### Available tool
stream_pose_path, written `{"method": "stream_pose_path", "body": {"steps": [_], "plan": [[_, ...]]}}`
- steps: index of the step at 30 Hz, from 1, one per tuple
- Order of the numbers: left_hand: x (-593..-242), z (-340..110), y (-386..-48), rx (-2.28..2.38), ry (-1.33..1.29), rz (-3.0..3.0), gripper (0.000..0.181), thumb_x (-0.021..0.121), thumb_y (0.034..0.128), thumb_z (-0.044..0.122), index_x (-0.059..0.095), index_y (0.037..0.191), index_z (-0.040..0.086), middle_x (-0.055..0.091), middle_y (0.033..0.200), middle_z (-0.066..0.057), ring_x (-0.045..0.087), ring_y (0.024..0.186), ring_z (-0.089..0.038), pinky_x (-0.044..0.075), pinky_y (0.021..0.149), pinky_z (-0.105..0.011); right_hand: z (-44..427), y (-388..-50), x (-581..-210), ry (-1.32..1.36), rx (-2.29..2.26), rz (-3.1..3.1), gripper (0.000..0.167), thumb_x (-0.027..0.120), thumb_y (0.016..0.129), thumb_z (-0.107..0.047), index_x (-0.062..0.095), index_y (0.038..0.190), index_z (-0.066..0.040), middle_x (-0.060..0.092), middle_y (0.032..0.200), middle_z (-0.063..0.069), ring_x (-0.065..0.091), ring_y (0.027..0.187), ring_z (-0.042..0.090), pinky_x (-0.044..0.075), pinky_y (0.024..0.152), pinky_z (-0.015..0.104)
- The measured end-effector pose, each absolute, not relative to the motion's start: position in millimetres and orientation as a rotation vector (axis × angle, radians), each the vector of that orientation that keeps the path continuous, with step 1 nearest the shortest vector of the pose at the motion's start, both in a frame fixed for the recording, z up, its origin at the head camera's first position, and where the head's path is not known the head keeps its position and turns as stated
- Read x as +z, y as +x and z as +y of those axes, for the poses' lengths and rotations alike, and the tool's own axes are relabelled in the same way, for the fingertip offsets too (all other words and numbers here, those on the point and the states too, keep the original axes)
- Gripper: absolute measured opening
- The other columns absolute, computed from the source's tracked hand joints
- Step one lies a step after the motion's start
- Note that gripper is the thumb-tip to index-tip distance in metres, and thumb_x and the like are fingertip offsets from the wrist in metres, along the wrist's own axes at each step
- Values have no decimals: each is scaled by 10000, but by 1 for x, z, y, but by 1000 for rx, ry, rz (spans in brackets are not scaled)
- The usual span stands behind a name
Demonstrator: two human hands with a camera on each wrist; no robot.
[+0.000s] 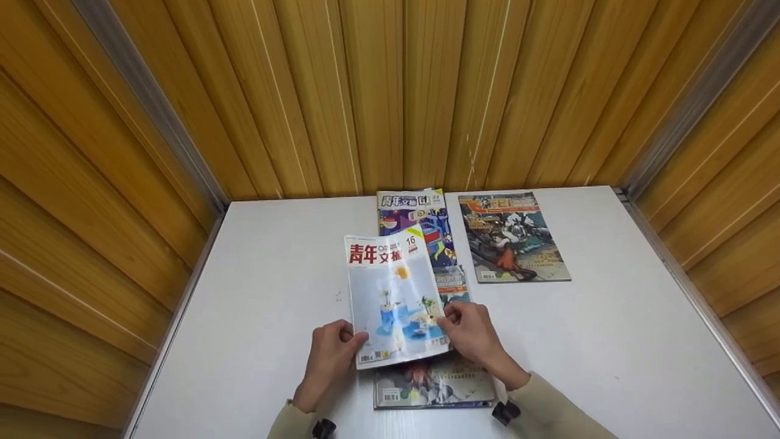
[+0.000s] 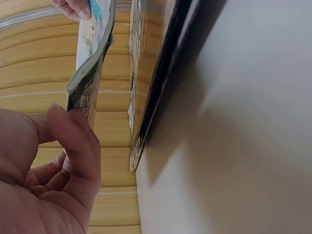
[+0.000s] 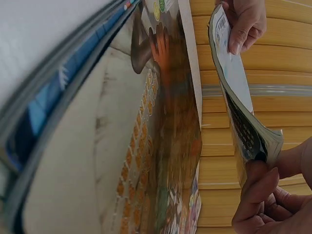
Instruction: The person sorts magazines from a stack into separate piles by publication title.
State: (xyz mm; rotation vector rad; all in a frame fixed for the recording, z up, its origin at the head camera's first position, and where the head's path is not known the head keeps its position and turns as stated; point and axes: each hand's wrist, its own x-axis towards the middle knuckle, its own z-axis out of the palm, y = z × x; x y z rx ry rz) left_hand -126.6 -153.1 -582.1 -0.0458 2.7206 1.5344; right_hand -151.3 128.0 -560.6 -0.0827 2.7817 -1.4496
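Between both hands a magazine (image 1: pixel 399 305) with a pale blue island cover is held up, tilted, above a stack. My left hand (image 1: pixel 332 353) pinches its lower left edge between thumb and fingers. At the lower right edge my right hand (image 1: pixel 475 335) grips it the same way. Both wrist views show its bottom edge bowed, raised off what lies below. Under it lies a stack topped by a darker magazine (image 1: pixel 436 387), mostly covered by the held one. In the right wrist view, a blue-edged magazine (image 3: pixel 48 97) shows beneath that top one.
Behind the held magazine lies a purple-blue magazine (image 1: pixel 439 225), partly covered. To its right a magazine with a figure in orange (image 1: pixel 515 238) lies flat. All rest on a white table (image 1: pixel 274 274). Wood-patterned panels (image 1: pixel 396 91) enclose the back and sides.
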Motion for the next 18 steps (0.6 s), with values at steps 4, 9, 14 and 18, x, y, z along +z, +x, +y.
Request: {"method": "stream_pose_path", "body": {"steps": [4, 9, 14, 18], "plan": [[-579, -168, -138, 1520, -106, 2739, 173, 789, 988, 145, 726, 926, -4, 653, 766, -55, 559, 671, -147, 433, 578, -229, 113, -168, -559, -199, -1462, 2801, 40, 766, 954, -48, 765, 917, -31, 685, 751, 54, 531, 634, 113, 415, 602, 254], [-579, -183, -161, 1495, -151, 2801, 162, 789, 983, 135, 736, 919, -4, 661, 767, -66, 563, 676, -154, 429, 589, -239, 92, -195, -564, -311, -1440, 2884, 83, 749, 948, -25, 739, 866, -35, 669, 715, 63, 493, 615, 74, 405, 627, 262], [-585, -197, -182, 1441, -202, 2842, 171, 795, 974, 141, 740, 889, 3, 653, 754, -47, 557, 701, -153, 415, 630, -256, 73, -216, -572, -366, -1420, 2887, 254, 713, 981, -30, 621, 747, -64, 480, 615, -23, 382, 556, 81, 324, 599, 279], [-590, -210, -194, 1413, -274, 2826, 169, 772, 981, 145, 735, 887, 9, 642, 763, -58, 568, 718, -173, 423, 651, -281, 61, -235, -590, -429, -1463, 2831, 282, 694, 1000, -81, 590, 738, -86, 438, 611, -30, 357, 542, 122, 293, 579, 313]]}}
